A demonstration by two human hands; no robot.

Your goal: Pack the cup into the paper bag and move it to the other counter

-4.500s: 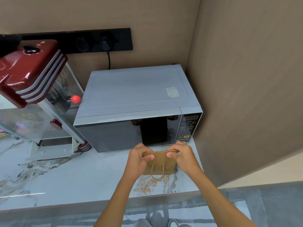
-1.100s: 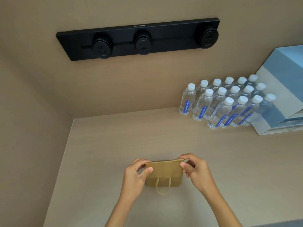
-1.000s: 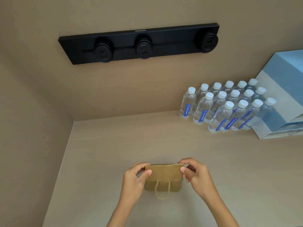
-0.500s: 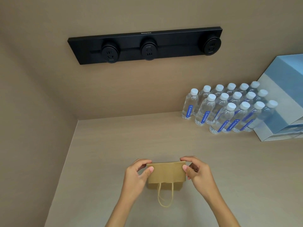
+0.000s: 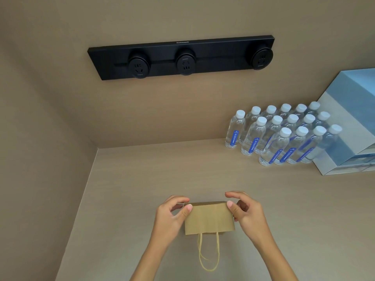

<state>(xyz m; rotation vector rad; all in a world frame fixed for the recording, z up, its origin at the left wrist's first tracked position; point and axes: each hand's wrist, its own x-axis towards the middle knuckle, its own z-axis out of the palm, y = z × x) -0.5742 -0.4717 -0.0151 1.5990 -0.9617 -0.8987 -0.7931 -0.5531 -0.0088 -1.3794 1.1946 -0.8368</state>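
Note:
A small brown paper bag (image 5: 209, 219) stands on the beige counter (image 5: 304, 209), its top folded over toward me. Its twine handle (image 5: 209, 254) hangs down the near side and lies on the counter. My left hand (image 5: 172, 216) pinches the bag's top left corner between thumb and forefinger. My right hand (image 5: 246, 211) holds the top right corner the same way, thumb on the flap. No cup is in sight; the folded top hides the inside of the bag.
Several clear water bottles (image 5: 280, 134) with white caps stand in rows at the back right, beside a blue and white box (image 5: 349, 126). A black socket strip (image 5: 182, 57) is on the back wall. A side wall (image 5: 40, 179) closes the counter's left.
The bag has come down a little and sits lower on the counter. Its handle has dropped and stretches out toward me. Both hands stay on the top corners.

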